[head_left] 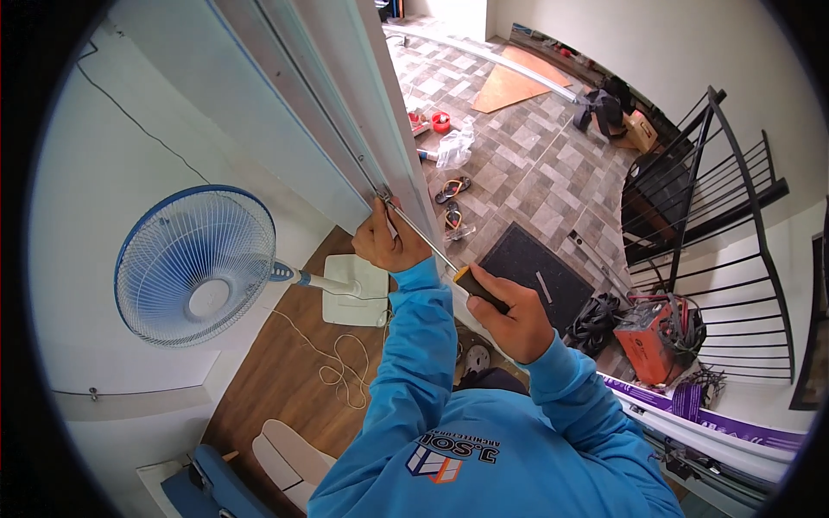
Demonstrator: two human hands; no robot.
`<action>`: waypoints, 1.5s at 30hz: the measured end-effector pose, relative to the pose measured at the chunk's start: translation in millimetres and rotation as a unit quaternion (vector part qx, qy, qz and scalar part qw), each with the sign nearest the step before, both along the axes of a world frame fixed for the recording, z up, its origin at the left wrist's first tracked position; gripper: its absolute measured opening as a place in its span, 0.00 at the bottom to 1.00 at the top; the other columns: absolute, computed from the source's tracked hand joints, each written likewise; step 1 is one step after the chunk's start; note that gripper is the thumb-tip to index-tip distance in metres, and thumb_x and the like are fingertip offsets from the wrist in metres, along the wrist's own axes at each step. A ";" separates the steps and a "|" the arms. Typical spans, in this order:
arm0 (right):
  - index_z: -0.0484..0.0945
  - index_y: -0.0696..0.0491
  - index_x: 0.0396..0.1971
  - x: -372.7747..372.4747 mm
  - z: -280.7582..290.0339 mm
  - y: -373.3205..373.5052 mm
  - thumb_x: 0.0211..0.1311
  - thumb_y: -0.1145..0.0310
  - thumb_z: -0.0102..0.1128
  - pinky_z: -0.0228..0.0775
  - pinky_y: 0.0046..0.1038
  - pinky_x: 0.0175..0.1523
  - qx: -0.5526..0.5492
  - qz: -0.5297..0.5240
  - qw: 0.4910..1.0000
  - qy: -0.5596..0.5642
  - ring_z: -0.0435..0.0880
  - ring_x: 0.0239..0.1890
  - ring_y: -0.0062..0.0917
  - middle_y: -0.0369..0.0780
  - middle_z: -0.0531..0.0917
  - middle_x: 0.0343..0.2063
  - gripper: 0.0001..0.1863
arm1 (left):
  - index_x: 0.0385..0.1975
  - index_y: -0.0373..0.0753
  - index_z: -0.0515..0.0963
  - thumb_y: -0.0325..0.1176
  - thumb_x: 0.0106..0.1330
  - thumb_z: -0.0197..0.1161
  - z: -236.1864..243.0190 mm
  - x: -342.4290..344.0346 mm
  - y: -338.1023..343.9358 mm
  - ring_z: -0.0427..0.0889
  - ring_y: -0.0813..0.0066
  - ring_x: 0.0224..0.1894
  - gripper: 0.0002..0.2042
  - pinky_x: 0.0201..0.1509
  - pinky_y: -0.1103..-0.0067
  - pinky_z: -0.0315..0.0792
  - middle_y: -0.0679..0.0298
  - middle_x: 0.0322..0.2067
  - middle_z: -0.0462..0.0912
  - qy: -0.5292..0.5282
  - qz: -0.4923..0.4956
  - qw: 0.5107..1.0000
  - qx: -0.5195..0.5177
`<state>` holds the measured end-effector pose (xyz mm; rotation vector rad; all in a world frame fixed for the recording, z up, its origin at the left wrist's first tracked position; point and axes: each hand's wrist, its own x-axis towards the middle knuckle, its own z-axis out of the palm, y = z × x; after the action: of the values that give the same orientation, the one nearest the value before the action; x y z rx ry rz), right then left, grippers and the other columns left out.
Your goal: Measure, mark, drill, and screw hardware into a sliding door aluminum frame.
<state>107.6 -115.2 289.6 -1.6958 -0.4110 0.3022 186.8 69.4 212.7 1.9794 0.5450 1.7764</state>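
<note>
My right hand (515, 312) is closed around the black and yellow handle of a long screwdriver (429, 245). Its metal shaft slants up and left to the white door frame (347, 95). There my left hand (386, 240) pinches at the shaft's tip, against a groove in the frame. Whether a screw sits between those fingertips is too small to tell. Both forearms, in blue sleeves, reach up from below.
A blue and white fan (197, 263) stands left, its cord (344, 367) loose on the wood floor. Beyond the frame lie sandals (452, 192), a black mat (537, 272), and an orange machine (648, 343) with cables. A black railing (734, 198) rises at right.
</note>
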 end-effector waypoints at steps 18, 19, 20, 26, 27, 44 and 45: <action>0.75 0.56 0.51 5.6 33.7 -8.1 0.49 0.74 0.63 0.74 0.29 0.42 -0.124 -0.045 0.973 -0.187 0.83 0.36 0.37 0.48 0.79 0.37 0.25 | 0.41 0.36 0.80 0.22 0.54 0.66 -5.5 6.4 -3.4 0.73 0.62 0.31 0.13 0.35 0.69 0.65 0.57 0.29 0.77 -0.017 -0.006 0.999 -0.035; 0.75 0.55 0.51 5.2 35.4 -10.6 0.48 0.75 0.63 0.75 0.29 0.41 -0.115 -0.059 0.978 -0.162 0.82 0.35 0.36 0.47 0.78 0.39 0.25 | 0.41 0.36 0.80 0.22 0.54 0.66 -5.2 6.4 -3.8 0.73 0.62 0.31 0.13 0.35 0.69 0.65 0.57 0.29 0.77 -0.016 -0.003 0.999 -0.041; 0.75 0.55 0.51 3.6 36.2 -11.6 0.48 0.75 0.63 0.75 0.29 0.41 -0.119 -0.054 0.976 -0.172 0.82 0.35 0.36 0.47 0.78 0.39 0.25 | 0.40 0.36 0.80 0.22 0.54 0.66 -4.8 6.6 -4.1 0.73 0.62 0.32 0.13 0.35 0.69 0.65 0.58 0.29 0.77 -0.015 -0.003 0.999 -0.037; 0.73 0.57 0.50 -3.0 28.5 -10.0 0.53 0.75 0.62 0.75 0.25 0.43 0.065 -0.151 0.982 0.093 0.78 0.41 0.25 0.46 0.74 0.46 0.22 | 0.40 0.36 0.80 0.22 0.53 0.66 -2.7 5.2 -5.0 0.73 0.62 0.32 0.14 0.36 0.69 0.66 0.58 0.28 0.77 -0.009 0.000 0.999 -0.051; 0.73 0.57 0.51 -2.9 26.5 -8.9 0.56 0.74 0.60 0.74 0.24 0.43 0.159 -0.152 0.963 0.154 0.78 0.41 0.24 0.44 0.75 0.45 0.21 | 0.41 0.36 0.80 0.22 0.52 0.67 -2.3 5.3 -4.6 0.73 0.62 0.32 0.14 0.36 0.69 0.66 0.58 0.28 0.77 -0.012 -0.005 0.999 -0.053; 0.71 0.58 0.49 -7.8 2.3 -12.8 0.56 0.74 0.58 0.74 0.26 0.50 0.229 -0.100 0.949 0.195 0.80 0.42 0.24 0.43 0.77 0.44 0.19 | 0.41 0.33 0.78 0.21 0.56 0.64 -5.6 3.9 -1.9 0.73 0.62 0.33 0.12 0.35 0.70 0.68 0.55 0.30 0.75 0.008 -0.050 0.998 -0.046; 0.71 0.58 0.49 -8.4 1.6 -15.1 0.56 0.74 0.58 0.74 0.26 0.50 0.240 -0.110 0.945 0.192 0.80 0.42 0.24 0.43 0.77 0.44 0.19 | 0.41 0.32 0.78 0.22 0.57 0.63 -5.1 3.9 -1.6 0.73 0.62 0.33 0.11 0.35 0.70 0.68 0.55 0.30 0.74 0.004 -0.061 0.997 -0.056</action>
<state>99.2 -130.4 291.1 -1.1557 0.0023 0.3283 190.7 67.7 207.6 1.9012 0.5042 1.6299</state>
